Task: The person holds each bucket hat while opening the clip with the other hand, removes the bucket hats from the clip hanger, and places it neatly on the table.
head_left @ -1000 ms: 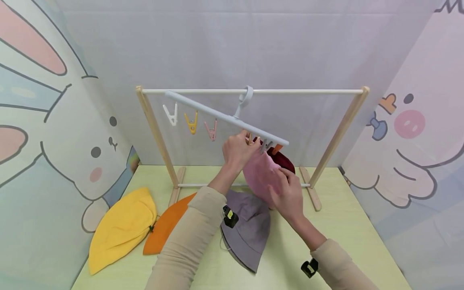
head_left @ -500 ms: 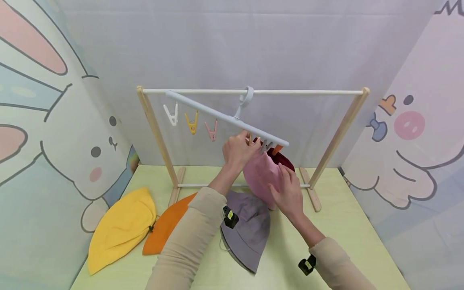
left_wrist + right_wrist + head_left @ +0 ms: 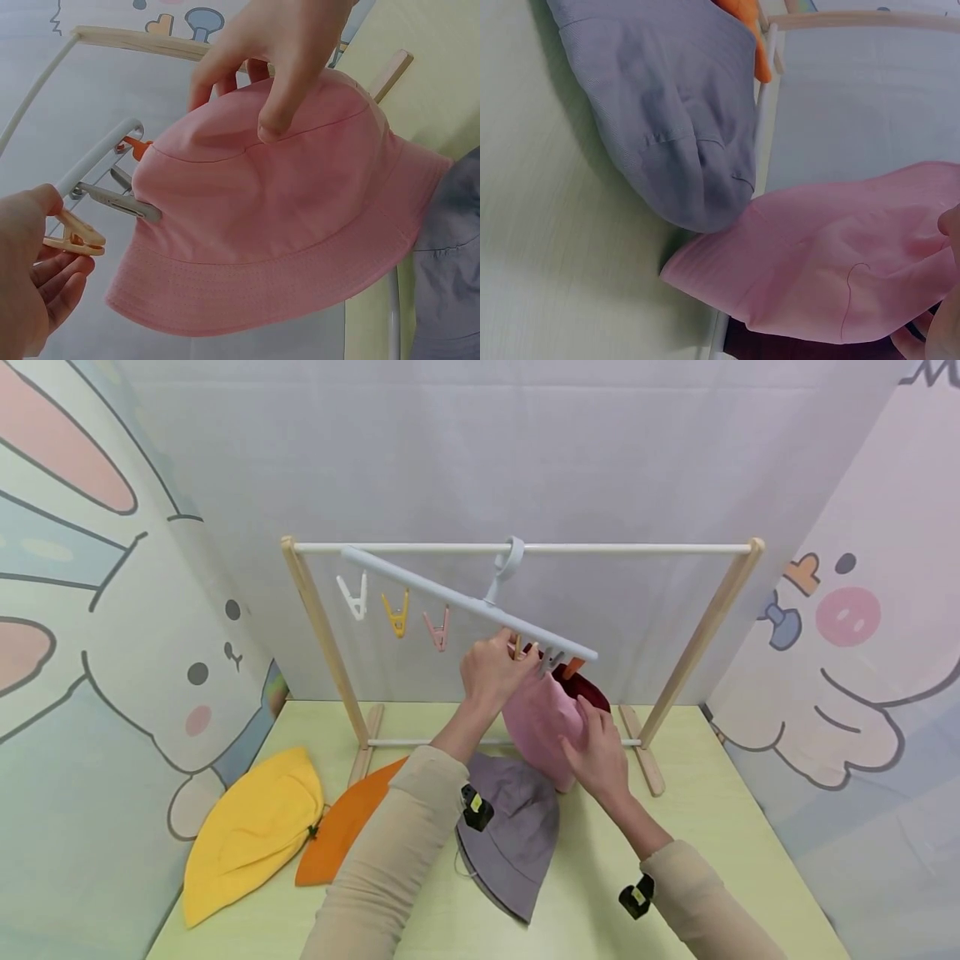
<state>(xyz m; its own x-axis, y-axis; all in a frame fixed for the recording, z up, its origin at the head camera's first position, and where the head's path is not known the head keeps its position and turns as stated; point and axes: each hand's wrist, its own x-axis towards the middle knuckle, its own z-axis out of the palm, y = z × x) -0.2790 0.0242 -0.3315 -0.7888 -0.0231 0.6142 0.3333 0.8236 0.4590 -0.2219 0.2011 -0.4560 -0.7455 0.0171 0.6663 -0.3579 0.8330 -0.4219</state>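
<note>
My left hand (image 3: pixel 495 672) pinches a tan clothespin (image 3: pixel 79 234) under the pale blue hanger bar (image 3: pixel 465 602). A pink bucket hat (image 3: pixel 262 202) hangs beside it, apart from the tan clothespin in the left wrist view. My right hand (image 3: pixel 600 756) holds that hat by its crown, thumb on the near side and fingers behind. A grey clothespin (image 3: pixel 124 202) meets the hat's edge near the bar. Behind the pink hat is a dark red hat (image 3: pixel 588 692), mostly hidden, below an orange clothespin (image 3: pixel 573 668).
White (image 3: pixel 354 597), yellow (image 3: pixel 397 614) and pink clothespins (image 3: pixel 438 629) hang from the bar's left half. The tilted hanger hooks over a white rod (image 3: pixel 637 550) on a wooden stand. Yellow (image 3: pixel 255 835), orange (image 3: pixel 348 822) and grey bucket hats (image 3: pixel 513 835) lie on the table (image 3: pixel 720 860).
My right hand has shifted very slightly upward on the pink hat. The left hand and the hanger look unmoved.
</note>
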